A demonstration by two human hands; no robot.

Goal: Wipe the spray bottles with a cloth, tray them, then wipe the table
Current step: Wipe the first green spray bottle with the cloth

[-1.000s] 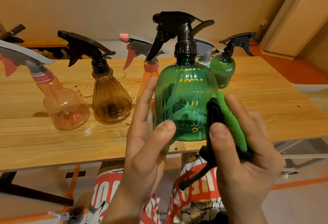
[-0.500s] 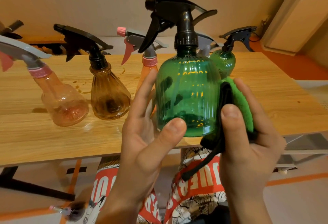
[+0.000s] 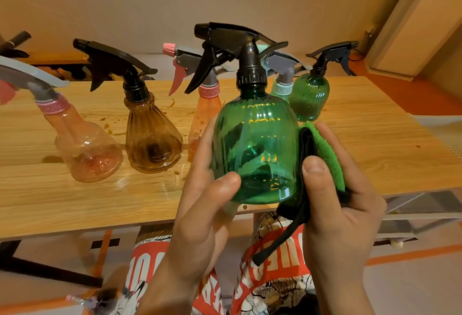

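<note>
One green spray bottle [image 3: 257, 144] is being gripped by L hand [image 3: 200, 214], thumb & fingers curled round; R hand [image 3: 342, 214] is pinching cloth [image 3: 327, 154] against its side.

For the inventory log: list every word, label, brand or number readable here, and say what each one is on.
On the printed garment: large white letters on red, upside down and partly hidden; no whole word is readable.
On the green spray bottle, the brown bottle and the cloth: no label or print visible.
</note>
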